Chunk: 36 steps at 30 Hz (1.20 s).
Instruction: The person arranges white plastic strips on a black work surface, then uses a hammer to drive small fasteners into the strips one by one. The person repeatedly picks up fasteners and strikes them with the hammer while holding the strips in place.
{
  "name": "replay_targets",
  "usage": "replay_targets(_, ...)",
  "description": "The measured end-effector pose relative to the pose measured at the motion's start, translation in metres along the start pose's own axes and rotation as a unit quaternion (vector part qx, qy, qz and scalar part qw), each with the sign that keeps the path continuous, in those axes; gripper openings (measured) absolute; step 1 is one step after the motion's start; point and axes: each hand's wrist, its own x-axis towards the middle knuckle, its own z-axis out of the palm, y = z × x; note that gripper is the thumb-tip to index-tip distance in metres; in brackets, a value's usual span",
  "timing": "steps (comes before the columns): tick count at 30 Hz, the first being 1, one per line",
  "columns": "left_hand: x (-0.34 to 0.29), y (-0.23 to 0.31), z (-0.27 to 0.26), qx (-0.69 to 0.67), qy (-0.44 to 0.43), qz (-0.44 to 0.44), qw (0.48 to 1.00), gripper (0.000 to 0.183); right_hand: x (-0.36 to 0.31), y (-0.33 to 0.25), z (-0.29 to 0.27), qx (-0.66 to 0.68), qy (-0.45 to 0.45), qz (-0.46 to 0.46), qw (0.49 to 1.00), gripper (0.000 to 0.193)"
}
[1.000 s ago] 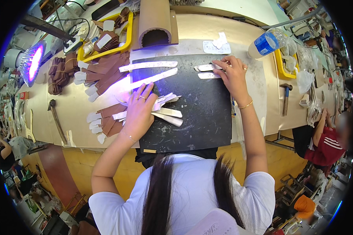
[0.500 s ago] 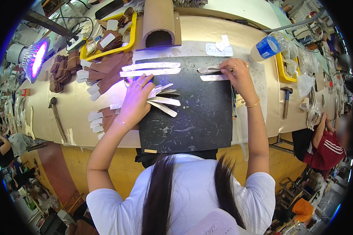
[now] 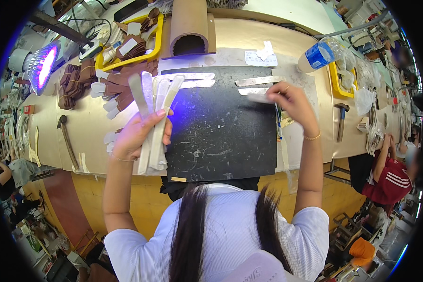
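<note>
My left hand (image 3: 134, 136) is closed around a fanned bundle of white strips (image 3: 158, 94), raised at the left edge of the black board (image 3: 221, 136). Toward the far right of the board, my right hand (image 3: 292, 105) pinches a single pale strip (image 3: 258, 98), smeared by motion. Just beyond it lie a curved strip (image 3: 258, 81) and a straighter white strip (image 3: 249, 91), one above the other. Two more long strips (image 3: 199, 76) rest side by side at the board's far left, partly covered by the bundle.
Brown leather pieces (image 3: 122, 89) lie left of the board, near a lit lamp (image 3: 44, 70) and a hammer (image 3: 68, 141). Behind stand a yellow tray (image 3: 160, 35) and a brown arched form (image 3: 190, 23). To the right are a bottle (image 3: 317, 57) and another hammer (image 3: 343, 122).
My left hand has lifted its bundle off the board and moved left and nearer me, turning the strips upright. The right hand has drawn slightly nearer and now holds a strip apart from the two lying there.
</note>
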Motion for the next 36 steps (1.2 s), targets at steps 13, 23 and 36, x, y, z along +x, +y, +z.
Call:
replay_targets(13,0.017,-0.044,0.043,-0.129,-0.061,-0.028,0.989,0.032,-0.001,-0.003,0.058,-0.321,0.214,-0.126,0.914,0.013)
replay_targets(23,0.007,-0.040,0.056,-0.078,-0.071,-0.051,0.993,0.031,-0.009,-0.067,0.090,0.513,-0.078,0.101,0.849,0.041)
replay_targets(36,-0.012,-0.056,-0.061,-0.394,-0.005,0.062,0.917,0.041,0.028,-0.047,0.115,0.176,-0.078,0.173,0.966,0.017)
